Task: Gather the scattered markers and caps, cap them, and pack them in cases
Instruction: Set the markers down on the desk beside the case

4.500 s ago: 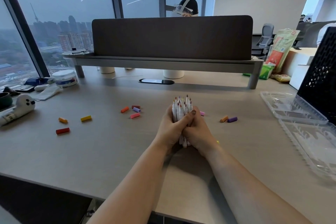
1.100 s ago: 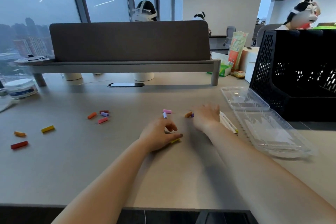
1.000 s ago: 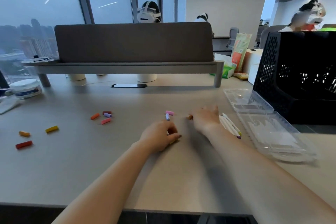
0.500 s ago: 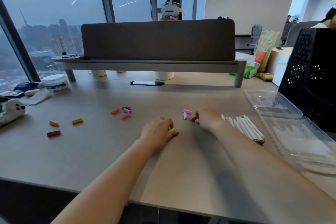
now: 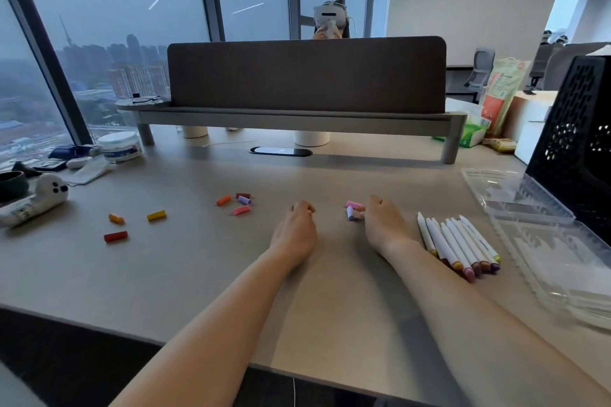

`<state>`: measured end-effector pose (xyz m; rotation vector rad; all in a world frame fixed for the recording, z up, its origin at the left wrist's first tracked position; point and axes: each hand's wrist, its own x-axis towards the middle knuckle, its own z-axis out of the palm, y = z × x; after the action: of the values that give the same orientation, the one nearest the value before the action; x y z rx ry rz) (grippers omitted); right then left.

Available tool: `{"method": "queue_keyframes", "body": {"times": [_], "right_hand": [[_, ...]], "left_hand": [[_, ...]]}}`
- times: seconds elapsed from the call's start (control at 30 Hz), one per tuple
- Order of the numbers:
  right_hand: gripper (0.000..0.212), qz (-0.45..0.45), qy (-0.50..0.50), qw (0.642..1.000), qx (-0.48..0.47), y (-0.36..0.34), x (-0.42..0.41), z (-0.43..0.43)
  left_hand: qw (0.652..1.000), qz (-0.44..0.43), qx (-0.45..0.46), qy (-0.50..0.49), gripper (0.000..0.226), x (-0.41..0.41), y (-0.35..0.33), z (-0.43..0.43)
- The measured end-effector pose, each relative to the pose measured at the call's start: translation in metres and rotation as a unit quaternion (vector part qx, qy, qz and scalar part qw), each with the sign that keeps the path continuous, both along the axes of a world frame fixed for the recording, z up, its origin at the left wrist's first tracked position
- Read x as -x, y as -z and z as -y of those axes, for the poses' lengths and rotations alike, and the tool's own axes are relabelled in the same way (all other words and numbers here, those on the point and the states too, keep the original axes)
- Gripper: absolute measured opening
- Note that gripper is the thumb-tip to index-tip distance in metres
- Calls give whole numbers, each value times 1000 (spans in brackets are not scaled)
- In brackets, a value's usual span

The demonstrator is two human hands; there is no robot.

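Observation:
A bundle of white markers lies on the table right of my right wrist, coloured ends toward me. My right hand rests palm down, fingers curled left against a pink cap and a lilac cap; the orange and purple caps it covered earlier are hidden under it. My left hand has its fingers tucked under; the yellow cap it closed on is out of sight. More caps lie left of centre, with a yellow cap and a red cap further left. Clear cases stand open at the right.
A black perforated crate stands behind the cases. A grey shelf with a partition crosses the back of the table; a person sits beyond it. A seal toy and a white jar sit at the left.
The marker bundle I held upright in both hands now lies on the table at the right. My hands have parted; the left closed over a yellow cap, the right slid onto the caps.

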<state>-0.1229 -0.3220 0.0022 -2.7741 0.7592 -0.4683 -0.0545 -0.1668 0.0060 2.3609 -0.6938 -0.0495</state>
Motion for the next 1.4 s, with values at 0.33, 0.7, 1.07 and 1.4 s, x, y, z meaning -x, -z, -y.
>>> {"method": "queue_keyframes", "body": {"times": [0.33, 0.7, 1.07, 1.4], "right_hand": [[24, 227, 50, 942, -241, 10, -27, 27], [22, 343, 23, 530, -775, -1, -40, 45], [27, 79, 9, 988, -136, 9, -45, 29], [21, 128, -80, 961, -233, 4, -87, -46]], "left_hand": [[990, 95, -100, 29, 58, -6, 5, 42], [980, 160, -95, 69, 41, -20, 12, 56], [919, -233, 316, -39, 39, -41, -1, 20], [807, -274, 509, -124, 25, -58, -5, -86]]}}
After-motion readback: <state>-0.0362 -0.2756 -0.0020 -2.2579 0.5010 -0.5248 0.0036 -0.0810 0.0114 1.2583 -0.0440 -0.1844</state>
